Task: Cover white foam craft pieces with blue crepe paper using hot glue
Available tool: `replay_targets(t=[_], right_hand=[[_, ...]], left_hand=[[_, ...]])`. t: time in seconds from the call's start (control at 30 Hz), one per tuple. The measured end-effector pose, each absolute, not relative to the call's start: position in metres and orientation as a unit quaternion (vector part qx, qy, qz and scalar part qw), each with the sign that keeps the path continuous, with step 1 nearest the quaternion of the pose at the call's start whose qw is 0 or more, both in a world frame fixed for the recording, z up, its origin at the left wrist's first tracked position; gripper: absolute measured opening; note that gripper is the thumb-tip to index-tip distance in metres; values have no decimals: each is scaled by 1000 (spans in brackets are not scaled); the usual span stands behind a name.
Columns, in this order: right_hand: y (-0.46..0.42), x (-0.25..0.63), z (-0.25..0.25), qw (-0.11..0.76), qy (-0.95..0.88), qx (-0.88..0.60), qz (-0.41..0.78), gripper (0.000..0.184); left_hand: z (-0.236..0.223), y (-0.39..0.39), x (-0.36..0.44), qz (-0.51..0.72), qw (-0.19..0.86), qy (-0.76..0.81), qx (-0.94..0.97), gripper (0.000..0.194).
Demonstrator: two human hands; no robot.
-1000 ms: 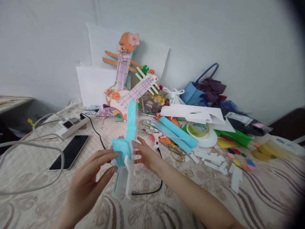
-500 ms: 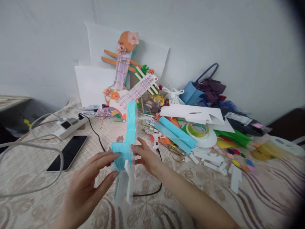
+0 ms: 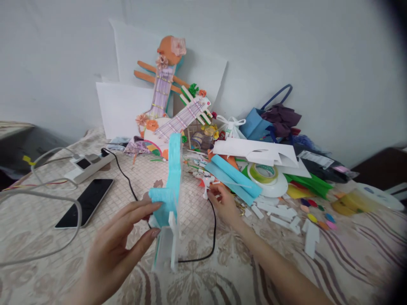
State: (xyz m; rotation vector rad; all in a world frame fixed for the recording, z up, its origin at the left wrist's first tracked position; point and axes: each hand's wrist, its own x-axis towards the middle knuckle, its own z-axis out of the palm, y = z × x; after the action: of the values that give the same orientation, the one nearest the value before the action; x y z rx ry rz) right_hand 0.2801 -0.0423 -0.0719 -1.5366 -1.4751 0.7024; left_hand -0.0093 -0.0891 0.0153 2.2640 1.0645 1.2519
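Note:
My left hand (image 3: 117,241) is closed on a foam-board craft piece (image 3: 174,169) covered partly in light blue crepe paper, with its fingers and thumb on either side of a blue side flap. The piece stands upright, and bare white board shows at its lower end. My right hand (image 3: 224,205) is at the white hot glue gun (image 3: 207,182), its thumb and fingers closed at the handle. A black cord runs from the gun's handle toward the craft piece. Just right of the gun lies a blue crepe paper roll (image 3: 233,180).
Decorated paper instruments (image 3: 162,93) lean on white boards at the wall. To the left are a phone (image 3: 85,203), a power strip (image 3: 89,167) and loose cables. Tape rolls (image 3: 267,176), white foam scraps (image 3: 280,214) and gold-handled scissors (image 3: 242,210) lie on the right.
My right hand has left the craft piece and moved right to the glue gun. My left hand keeps its hold on the piece, nearly in place.

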Motion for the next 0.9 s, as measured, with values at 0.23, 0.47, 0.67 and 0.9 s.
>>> replay_targets(t=[0.23,0.47,0.67,0.9], right_hand=[[6,288,-87,323,-609,-705,167,30],[12,272,-84,252,-593,-757,107,45],[-1,266,-70,289,-611,-730,100,37],[-97,231,-22,494,-691,-461,255,21]], left_hand=[[23,-90,-6,434,108,368,815,35],[35,-86,-4,448,116,356,812,29],[40,-80,1,457,128,354,806,24],[46,-76,3,451,145,335,814,21]])
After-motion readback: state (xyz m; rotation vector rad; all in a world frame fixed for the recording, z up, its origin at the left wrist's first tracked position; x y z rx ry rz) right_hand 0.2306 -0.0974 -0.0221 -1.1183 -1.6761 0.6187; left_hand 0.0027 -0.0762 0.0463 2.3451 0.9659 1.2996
